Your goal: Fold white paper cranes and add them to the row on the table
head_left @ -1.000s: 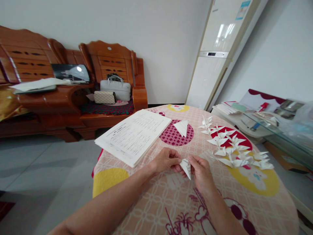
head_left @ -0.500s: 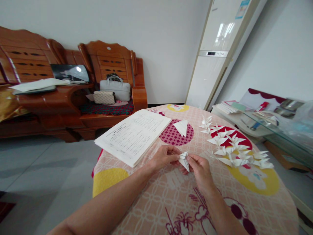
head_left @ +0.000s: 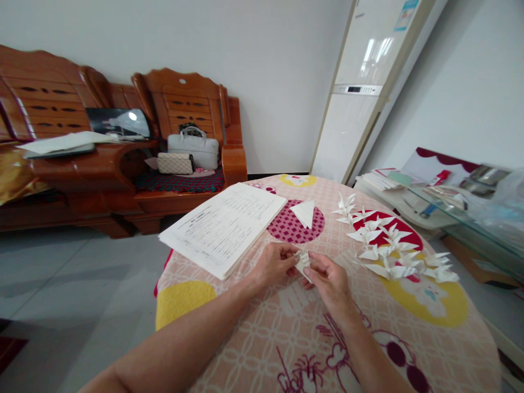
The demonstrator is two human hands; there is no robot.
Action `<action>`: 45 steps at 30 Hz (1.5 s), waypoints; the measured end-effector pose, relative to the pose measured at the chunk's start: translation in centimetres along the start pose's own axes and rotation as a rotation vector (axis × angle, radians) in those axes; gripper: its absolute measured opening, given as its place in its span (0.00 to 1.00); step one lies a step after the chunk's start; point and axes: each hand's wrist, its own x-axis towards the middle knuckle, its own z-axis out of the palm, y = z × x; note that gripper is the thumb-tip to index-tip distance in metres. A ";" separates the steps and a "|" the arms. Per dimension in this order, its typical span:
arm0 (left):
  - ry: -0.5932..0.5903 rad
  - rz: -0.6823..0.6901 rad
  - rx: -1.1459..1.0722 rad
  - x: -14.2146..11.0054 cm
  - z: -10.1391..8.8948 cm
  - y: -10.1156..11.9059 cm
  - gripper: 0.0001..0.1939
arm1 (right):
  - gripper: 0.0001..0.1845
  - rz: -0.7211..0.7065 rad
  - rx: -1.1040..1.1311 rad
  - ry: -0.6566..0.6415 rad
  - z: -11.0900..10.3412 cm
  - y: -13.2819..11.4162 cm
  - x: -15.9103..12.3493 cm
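A small piece of folded printed paper [head_left: 302, 262] is held between my two hands above the table's middle. My left hand [head_left: 277, 264] pinches its left side with thumb and fingers. On the other side my right hand [head_left: 328, 276] grips it, the thumb lying over the lower edge. Part of the paper is hidden behind the fingers. Beyond my hands lie folded paper triangles [head_left: 303, 213]. Several white paper cranes [head_left: 382, 251] stand in a cluster to the right of my right hand.
A stack of printed sheets [head_left: 225, 226] lies at the table's left. The round table wears a patterned cloth [head_left: 262, 338]. A glass-topped stand [head_left: 470, 234] with papers and bags adjoins on the right. Wooden chairs [head_left: 184, 103] and a tall air conditioner [head_left: 352, 109] stand behind.
The folded paper has turned in my fingers; its pointed lower tip no longer shows. My right hand has shifted slightly left, its thumb now across the paper.
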 end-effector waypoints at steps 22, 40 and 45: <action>-0.018 -0.052 -0.080 -0.1 0.2 0.1 0.14 | 0.34 0.002 0.062 0.000 -0.1 0.0 0.0; -0.042 -0.085 -0.050 -0.3 0.1 0.3 0.12 | 0.18 0.021 0.033 -0.046 -0.1 -0.8 -0.2; -0.027 -0.095 -0.013 -0.4 0.4 0.4 0.11 | 0.17 0.039 0.050 -0.043 0.1 -1.3 -0.3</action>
